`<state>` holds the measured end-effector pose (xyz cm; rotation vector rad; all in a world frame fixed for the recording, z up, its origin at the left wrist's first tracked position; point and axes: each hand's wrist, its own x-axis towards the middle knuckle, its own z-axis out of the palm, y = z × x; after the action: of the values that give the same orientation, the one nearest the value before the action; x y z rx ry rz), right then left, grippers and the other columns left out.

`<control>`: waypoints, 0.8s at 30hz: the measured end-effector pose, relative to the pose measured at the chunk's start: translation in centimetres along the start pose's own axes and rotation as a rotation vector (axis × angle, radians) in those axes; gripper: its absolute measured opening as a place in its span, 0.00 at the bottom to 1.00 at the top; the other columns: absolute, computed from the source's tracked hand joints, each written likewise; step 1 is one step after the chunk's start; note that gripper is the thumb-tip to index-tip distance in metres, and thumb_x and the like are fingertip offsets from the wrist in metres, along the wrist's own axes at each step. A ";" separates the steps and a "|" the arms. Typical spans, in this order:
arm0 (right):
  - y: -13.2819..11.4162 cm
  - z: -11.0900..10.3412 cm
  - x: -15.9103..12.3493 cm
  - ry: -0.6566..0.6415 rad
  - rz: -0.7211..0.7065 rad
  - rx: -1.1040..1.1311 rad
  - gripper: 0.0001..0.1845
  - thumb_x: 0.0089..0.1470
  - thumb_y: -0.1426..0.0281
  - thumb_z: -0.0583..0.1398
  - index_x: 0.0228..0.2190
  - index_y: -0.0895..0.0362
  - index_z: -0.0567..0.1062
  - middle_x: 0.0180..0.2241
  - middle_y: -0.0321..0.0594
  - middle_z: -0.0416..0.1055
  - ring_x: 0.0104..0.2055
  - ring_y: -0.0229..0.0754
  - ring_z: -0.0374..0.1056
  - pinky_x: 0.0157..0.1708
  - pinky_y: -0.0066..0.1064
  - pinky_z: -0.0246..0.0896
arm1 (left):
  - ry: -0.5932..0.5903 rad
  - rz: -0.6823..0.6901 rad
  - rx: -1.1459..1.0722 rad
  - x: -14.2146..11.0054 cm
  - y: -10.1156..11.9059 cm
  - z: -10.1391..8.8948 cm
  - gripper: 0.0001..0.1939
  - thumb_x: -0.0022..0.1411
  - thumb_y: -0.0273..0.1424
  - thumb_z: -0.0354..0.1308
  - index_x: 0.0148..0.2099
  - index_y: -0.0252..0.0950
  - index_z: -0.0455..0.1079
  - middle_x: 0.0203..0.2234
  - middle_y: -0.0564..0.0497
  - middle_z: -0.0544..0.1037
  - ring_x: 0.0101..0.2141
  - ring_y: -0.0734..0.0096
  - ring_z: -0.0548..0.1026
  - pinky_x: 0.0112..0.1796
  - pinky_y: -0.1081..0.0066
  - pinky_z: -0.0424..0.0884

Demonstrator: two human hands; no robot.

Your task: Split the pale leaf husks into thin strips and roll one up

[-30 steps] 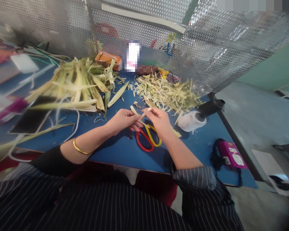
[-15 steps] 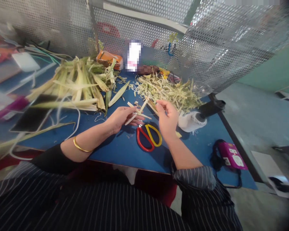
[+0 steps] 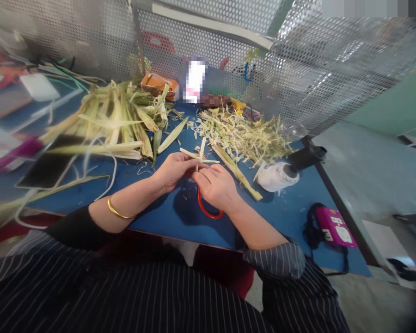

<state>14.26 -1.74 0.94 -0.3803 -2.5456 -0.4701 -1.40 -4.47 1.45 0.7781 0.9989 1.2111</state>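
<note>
Back from the shreds, my right hand (image 3: 215,185) now covers the red-handled scissors (image 3: 208,212), fingers curled on them. Left hand (image 3: 175,169) pinches crossed leaf strips (image 3: 198,156).

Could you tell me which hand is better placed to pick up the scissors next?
Probably the right hand: it lies directly over the scissors, covering most of them, while the left hand is pinching the crossed leaf strips.

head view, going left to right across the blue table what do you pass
phone → leaf pile → left hand → right hand → white spool → pink device
</note>
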 end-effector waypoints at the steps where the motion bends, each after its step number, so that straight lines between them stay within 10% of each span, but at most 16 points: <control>1: 0.0 -0.1 0.0 0.000 -0.004 0.002 0.14 0.63 0.76 0.49 0.32 0.60 0.74 0.27 0.39 0.70 0.32 0.38 0.64 0.40 0.33 0.54 | 0.004 0.004 0.007 0.0 0.0 0.1 0.10 0.51 0.32 0.66 0.32 0.28 0.76 0.27 0.45 0.80 0.28 0.73 0.75 0.31 0.75 0.69; 19: -0.3 -0.4 -0.4 0.084 -0.027 0.110 0.13 0.61 0.75 0.52 0.44 0.59 0.73 0.35 0.41 0.76 0.37 0.39 0.68 0.45 0.34 0.57 | 0.058 0.104 0.040 0.0 0.3 -0.3 0.11 0.52 0.34 0.64 0.31 0.28 0.77 0.28 0.44 0.81 0.29 0.71 0.77 0.35 0.73 0.71; 24: 0.5 -1.0 -0.6 0.240 0.387 0.062 0.13 0.60 0.68 0.55 0.46 0.54 0.72 0.40 0.45 0.74 0.44 0.45 0.68 0.46 0.39 0.56 | 0.059 0.048 0.024 -0.2 0.8 -0.2 0.13 0.54 0.36 0.63 0.32 0.29 0.76 0.26 0.44 0.80 0.25 0.72 0.76 0.33 0.71 0.73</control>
<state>15.37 -1.76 1.62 -0.7288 -2.1792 -0.2700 -1.84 -4.54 2.13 0.7925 1.0496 1.2716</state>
